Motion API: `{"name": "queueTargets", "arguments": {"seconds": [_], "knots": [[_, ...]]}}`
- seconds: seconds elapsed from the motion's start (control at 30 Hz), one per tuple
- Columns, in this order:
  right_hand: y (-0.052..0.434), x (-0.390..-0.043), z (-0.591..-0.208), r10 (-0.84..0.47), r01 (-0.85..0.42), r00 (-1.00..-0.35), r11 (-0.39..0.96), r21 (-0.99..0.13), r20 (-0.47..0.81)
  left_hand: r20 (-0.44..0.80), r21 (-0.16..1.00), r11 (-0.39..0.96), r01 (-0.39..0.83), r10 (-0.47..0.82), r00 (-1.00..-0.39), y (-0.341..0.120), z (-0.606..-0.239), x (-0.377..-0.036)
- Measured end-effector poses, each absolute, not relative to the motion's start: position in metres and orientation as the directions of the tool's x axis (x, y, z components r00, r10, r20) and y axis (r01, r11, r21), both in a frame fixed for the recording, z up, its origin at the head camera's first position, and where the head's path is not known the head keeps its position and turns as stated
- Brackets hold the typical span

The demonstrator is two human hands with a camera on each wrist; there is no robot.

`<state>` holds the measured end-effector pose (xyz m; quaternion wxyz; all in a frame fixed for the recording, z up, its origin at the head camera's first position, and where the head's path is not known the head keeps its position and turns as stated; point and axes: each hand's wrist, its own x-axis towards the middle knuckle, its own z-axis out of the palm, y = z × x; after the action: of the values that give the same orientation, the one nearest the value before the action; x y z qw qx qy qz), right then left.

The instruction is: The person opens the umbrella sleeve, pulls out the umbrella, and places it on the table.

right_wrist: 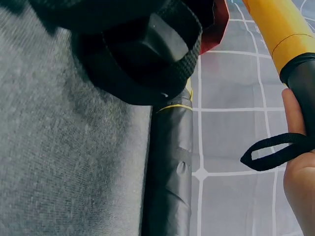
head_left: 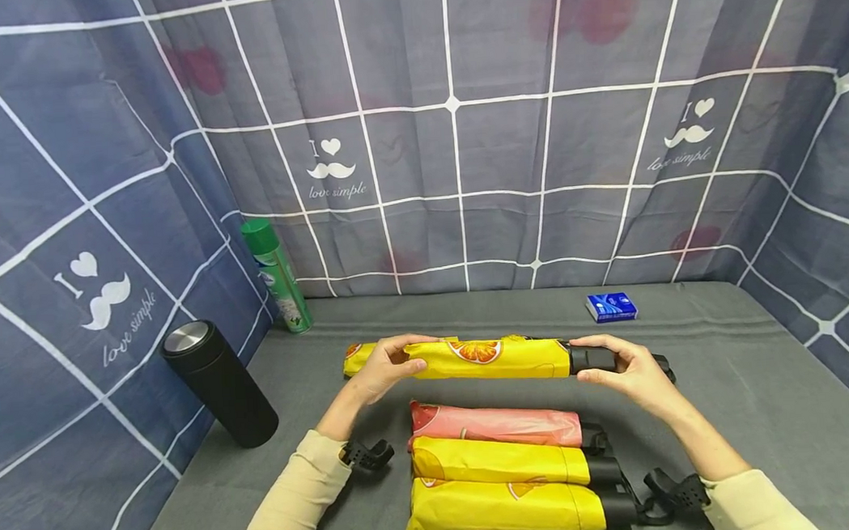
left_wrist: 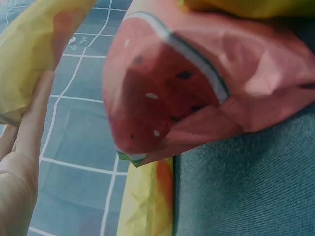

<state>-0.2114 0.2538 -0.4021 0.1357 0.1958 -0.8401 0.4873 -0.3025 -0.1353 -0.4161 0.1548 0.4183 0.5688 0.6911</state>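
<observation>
A folded yellow umbrella [head_left: 503,359] with orange-slice prints is held crosswise between both hands. My left hand [head_left: 389,370] grips its fabric near the left end, thumb towards me. On the right, my right hand [head_left: 631,372] holds the black handle [right_wrist: 305,93], from which a wrist strap [right_wrist: 268,151] loops. Closer to me lie a pink umbrella [head_left: 496,427] with a watermelon print and two yellow umbrellas [head_left: 498,461], [head_left: 505,510], side by side, black handles to the right. Both wrist views show another yellow umbrella [left_wrist: 147,199] lying beyond these; in the head view the held one mostly hides it.
A black flask [head_left: 223,387] with a silver lid stands at the left. Behind it is a green spray can [head_left: 277,276] near the back curtain. A small blue box [head_left: 612,307] lies at the back right on the grey cloth [head_left: 754,407]. Checked curtains enclose the table.
</observation>
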Motion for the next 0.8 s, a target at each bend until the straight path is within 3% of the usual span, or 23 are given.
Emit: {"name": "queueTargets", "arguments": {"seconds": [0.17,0.37,0.8], "knots": [[0.261,-0.214,-0.406,-0.184,-0.427,-0.904,0.378,-0.821,0.386,0.436,0.9,-0.293,0.324,0.66,-0.612,-0.14,-0.414,-0.303],[0.265,-0.214,-0.404,-0.208,-0.441,-0.893,0.232,-0.867,0.398,0.437,0.898,-0.253,0.36,0.607,-0.664,-0.146,-0.413,-0.305],[0.283,-0.209,-0.409,-0.177,-0.418,-0.903,0.152,-0.896,0.392,0.43,0.897,-0.158,0.413,0.532,-0.729,-0.172,-0.414,-0.302]]}}
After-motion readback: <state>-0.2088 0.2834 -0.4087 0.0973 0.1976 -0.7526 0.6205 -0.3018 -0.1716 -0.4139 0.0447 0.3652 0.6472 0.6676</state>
